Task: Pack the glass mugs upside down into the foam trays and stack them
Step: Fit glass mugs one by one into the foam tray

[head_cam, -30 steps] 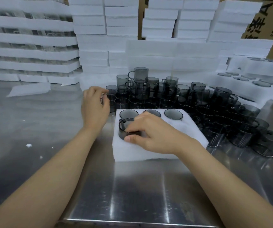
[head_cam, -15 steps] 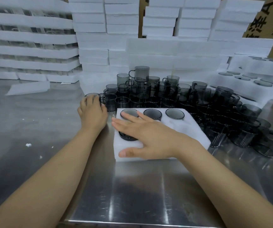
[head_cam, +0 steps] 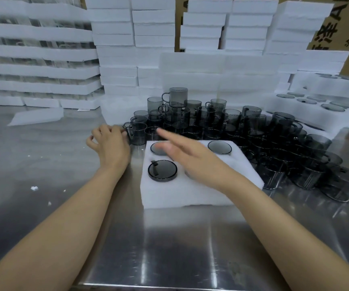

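A white foam tray (head_cam: pixel 190 194) lies in the middle of the steel table. Upside-down grey glass mugs sit in its front-left slot (head_cam: pixel 162 170), back-left slot (head_cam: pixel 158 148) and back-right slot (head_cam: pixel 219 147). My right hand (head_cam: pixel 192 159) hovers over the tray, blurred, fingers straight and pointing toward the mug pile (head_cam: pixel 242 131); it hides the middle slots. My left hand (head_cam: pixel 110 143) is left of the tray, its fingers curled at the handle of a loose mug (head_cam: pixel 137 133) at the pile's left edge.
Stacks of white foam trays (head_cam: pixel 127 38) wall in the back and left. A packed tray (head_cam: pixel 308 106) lies at the right. A loose foam slab (head_cam: pixel 37 116) is at the back left, and foam crumbs (head_cam: pixel 34 188) dot the table.
My right hand has let go of the front-left mug, now seated in its slot, and has swung up and back toward the pile. My left hand stays at the pile's left edge.
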A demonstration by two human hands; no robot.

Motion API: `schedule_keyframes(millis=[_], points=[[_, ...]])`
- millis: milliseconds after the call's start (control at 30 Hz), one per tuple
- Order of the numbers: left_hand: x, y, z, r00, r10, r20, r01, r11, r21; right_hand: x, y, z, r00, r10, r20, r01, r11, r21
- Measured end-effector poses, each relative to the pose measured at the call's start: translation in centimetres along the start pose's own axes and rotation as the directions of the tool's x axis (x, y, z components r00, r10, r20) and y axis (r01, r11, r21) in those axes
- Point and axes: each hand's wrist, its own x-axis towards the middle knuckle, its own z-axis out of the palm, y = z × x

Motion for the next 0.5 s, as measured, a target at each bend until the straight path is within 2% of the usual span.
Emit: schedule_keyframes(millis=[100,200,267,333,367,467,500], points=[[0.2,1.2,-1.5,0.971,0.123,-0.205,-0.161,0.971,-0.178,0.4,-0.1,-0.8,0.981,0.009,-0.192,0.020,0.989,0.149],[0.2,3.0,-3.3,0.857,0.296,-0.423,-0.415,0.882,-0.222,0.7,0.0,-1.2,0.953,0.046,-0.299,0.059,0.941,0.334],[-0.3,4.1,-3.9,0.769,0.409,-0.491,-0.559,0.803,-0.207,0.8,0.1,-1.4,0.927,0.071,-0.369,0.090,0.911,0.403],[-0.9,4.7,-4.1,0.694,0.528,-0.490,-0.670,0.723,-0.170,0.8,0.2,-1.7,0.899,0.091,-0.427,0.120,0.890,0.441],[-1.1,4.9,-4.1,0.684,0.562,-0.464,-0.697,0.691,-0.190,0.8,0.3,-1.8,0.889,0.098,-0.447,0.128,0.885,0.448],[-1.2,5.4,-4.6,0.818,0.531,-0.221,-0.571,0.705,-0.421,0.8,0.4,-1.9,0.899,0.097,-0.427,0.119,0.885,0.451],[-1.3,5.5,-4.9,0.831,0.530,-0.169,-0.541,0.700,-0.466,0.8,0.4,-1.9,0.908,0.087,-0.410,0.110,0.894,0.435]])
